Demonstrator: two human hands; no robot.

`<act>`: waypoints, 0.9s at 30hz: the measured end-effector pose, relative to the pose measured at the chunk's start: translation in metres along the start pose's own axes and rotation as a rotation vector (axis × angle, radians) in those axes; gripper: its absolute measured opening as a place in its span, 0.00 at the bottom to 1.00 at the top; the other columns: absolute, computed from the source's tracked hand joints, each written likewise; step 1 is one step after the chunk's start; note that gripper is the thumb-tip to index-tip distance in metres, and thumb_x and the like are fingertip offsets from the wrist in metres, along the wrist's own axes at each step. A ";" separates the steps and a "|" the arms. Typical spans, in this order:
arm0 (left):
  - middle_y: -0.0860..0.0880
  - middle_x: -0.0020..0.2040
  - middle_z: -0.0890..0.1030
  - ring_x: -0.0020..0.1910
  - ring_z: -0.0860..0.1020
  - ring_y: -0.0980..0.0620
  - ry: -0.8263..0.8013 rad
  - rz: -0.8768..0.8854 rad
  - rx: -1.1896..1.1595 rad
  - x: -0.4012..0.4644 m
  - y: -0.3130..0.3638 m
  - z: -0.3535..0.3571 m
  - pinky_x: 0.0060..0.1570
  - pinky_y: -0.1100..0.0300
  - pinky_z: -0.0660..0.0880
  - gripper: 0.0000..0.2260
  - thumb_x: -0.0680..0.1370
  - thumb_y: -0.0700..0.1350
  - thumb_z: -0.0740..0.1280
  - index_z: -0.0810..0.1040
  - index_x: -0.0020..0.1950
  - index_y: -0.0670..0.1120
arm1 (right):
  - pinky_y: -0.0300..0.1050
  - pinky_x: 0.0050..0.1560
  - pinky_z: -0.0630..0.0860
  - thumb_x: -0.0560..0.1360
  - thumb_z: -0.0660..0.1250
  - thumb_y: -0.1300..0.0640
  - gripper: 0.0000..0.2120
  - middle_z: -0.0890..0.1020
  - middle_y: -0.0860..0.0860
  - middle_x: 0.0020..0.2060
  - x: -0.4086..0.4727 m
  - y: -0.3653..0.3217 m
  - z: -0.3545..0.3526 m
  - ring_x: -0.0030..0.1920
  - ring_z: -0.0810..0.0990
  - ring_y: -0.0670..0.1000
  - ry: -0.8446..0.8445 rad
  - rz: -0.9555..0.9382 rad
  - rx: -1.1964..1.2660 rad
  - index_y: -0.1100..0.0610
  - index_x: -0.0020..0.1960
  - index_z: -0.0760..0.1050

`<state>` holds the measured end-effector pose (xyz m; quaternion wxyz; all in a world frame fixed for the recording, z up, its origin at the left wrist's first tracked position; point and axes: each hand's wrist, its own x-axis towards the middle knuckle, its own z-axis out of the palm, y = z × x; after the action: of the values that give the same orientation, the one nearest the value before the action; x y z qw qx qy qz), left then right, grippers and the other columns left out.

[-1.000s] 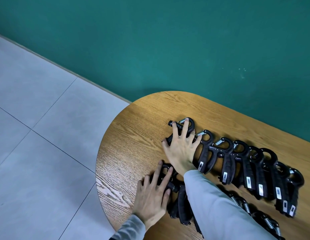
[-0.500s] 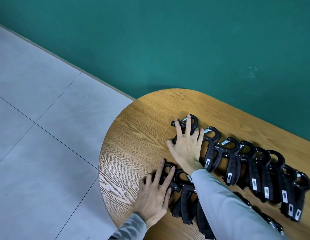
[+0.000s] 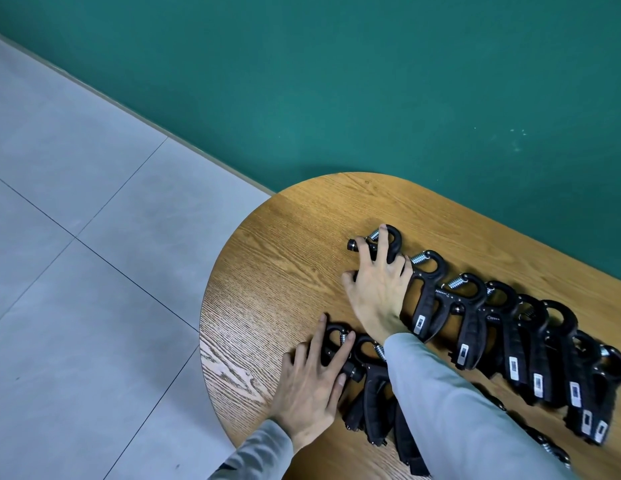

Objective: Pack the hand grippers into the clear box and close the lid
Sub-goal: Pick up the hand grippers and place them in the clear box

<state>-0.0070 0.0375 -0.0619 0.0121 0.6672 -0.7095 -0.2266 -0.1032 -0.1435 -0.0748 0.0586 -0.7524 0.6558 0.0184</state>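
Two rows of black hand grippers with steel springs lie on the rounded wooden table (image 3: 274, 271). The far row (image 3: 510, 341) runs from the middle to the right edge, several pieces side by side. My right hand (image 3: 378, 289) covers its leftmost hand gripper (image 3: 394, 242), fingers curled around the loop and the knob bar. My left hand (image 3: 309, 386) lies flat on the leftmost piece of the near row (image 3: 375, 403), fingers spread over its loop. My right sleeve hides most of the near row. No clear box is in view.
A green wall (image 3: 371, 98) stands close behind the table. Grey floor tiles (image 3: 94, 271) lie to the left, below the table's curved edge. Bare wood shows left of and behind the grippers.
The view has shifted, so the table sits lower and further right in frame. My right fingers have curled more tightly around the far gripper. My left hand stays on the near one.
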 end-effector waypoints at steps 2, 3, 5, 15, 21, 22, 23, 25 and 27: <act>0.42 0.80 0.38 0.59 0.69 0.42 0.005 0.000 0.003 0.001 -0.001 0.000 0.59 0.45 0.69 0.28 0.83 0.56 0.50 0.38 0.79 0.60 | 0.62 0.64 0.67 0.72 0.67 0.44 0.31 0.52 0.56 0.78 0.000 0.000 0.000 0.56 0.74 0.64 0.018 0.001 0.006 0.47 0.72 0.62; 0.41 0.80 0.40 0.58 0.69 0.42 0.010 0.003 0.007 0.001 -0.001 0.001 0.58 0.45 0.69 0.28 0.83 0.56 0.50 0.38 0.79 0.60 | 0.62 0.63 0.67 0.72 0.68 0.45 0.30 0.52 0.56 0.78 0.000 0.000 0.000 0.54 0.74 0.64 0.027 0.004 0.011 0.46 0.72 0.63; 0.40 0.81 0.43 0.56 0.70 0.43 0.022 0.010 0.012 0.000 -0.001 0.002 0.58 0.46 0.70 0.28 0.83 0.55 0.51 0.39 0.79 0.59 | 0.62 0.60 0.69 0.73 0.68 0.48 0.28 0.52 0.56 0.79 0.001 -0.001 0.000 0.53 0.74 0.64 0.034 0.012 0.023 0.47 0.70 0.64; 0.37 0.79 0.52 0.62 0.69 0.41 0.021 -0.031 -0.009 -0.002 0.006 0.012 0.59 0.44 0.71 0.36 0.80 0.48 0.62 0.41 0.80 0.55 | 0.61 0.60 0.69 0.74 0.66 0.48 0.29 0.48 0.57 0.79 0.000 0.005 -0.004 0.53 0.73 0.64 0.011 -0.039 0.015 0.47 0.73 0.63; 0.38 0.77 0.57 0.65 0.68 0.41 0.023 -0.010 0.008 -0.002 0.005 0.009 0.62 0.43 0.70 0.33 0.82 0.50 0.60 0.44 0.81 0.54 | 0.62 0.62 0.69 0.75 0.65 0.49 0.29 0.47 0.57 0.80 -0.005 0.009 0.000 0.53 0.74 0.65 0.019 -0.092 0.014 0.47 0.75 0.62; 0.38 0.77 0.57 0.66 0.68 0.41 0.025 -0.002 0.010 -0.002 0.004 0.008 0.63 0.43 0.70 0.33 0.82 0.50 0.60 0.44 0.81 0.54 | 0.62 0.63 0.69 0.75 0.66 0.49 0.29 0.48 0.57 0.80 -0.006 0.009 0.001 0.53 0.74 0.65 0.027 -0.095 0.023 0.47 0.75 0.63; 0.38 0.77 0.58 0.66 0.68 0.41 0.026 0.006 0.010 -0.001 0.004 0.008 0.63 0.43 0.70 0.33 0.82 0.50 0.60 0.45 0.81 0.54 | 0.63 0.64 0.69 0.75 0.66 0.50 0.29 0.48 0.57 0.80 -0.006 0.010 0.002 0.53 0.74 0.66 0.031 -0.096 0.035 0.47 0.75 0.63; 0.38 0.77 0.58 0.66 0.68 0.41 0.026 0.021 0.009 -0.001 0.004 0.008 0.62 0.44 0.71 0.32 0.82 0.50 0.60 0.45 0.81 0.54 | 0.65 0.68 0.66 0.75 0.68 0.50 0.29 0.49 0.57 0.80 -0.006 0.011 0.002 0.55 0.74 0.67 0.031 -0.094 0.059 0.48 0.74 0.64; 0.38 0.77 0.57 0.65 0.67 0.42 0.028 0.031 0.001 -0.001 0.003 0.008 0.62 0.45 0.71 0.31 0.83 0.51 0.59 0.45 0.81 0.55 | 0.66 0.69 0.65 0.75 0.69 0.51 0.30 0.49 0.56 0.80 -0.006 0.012 0.001 0.56 0.74 0.68 0.028 -0.100 0.073 0.48 0.75 0.65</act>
<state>-0.0125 0.0412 -0.0680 0.0253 0.6594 -0.7195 -0.2166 -0.1160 -0.1387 -0.0763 0.0776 -0.7817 0.6186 -0.0189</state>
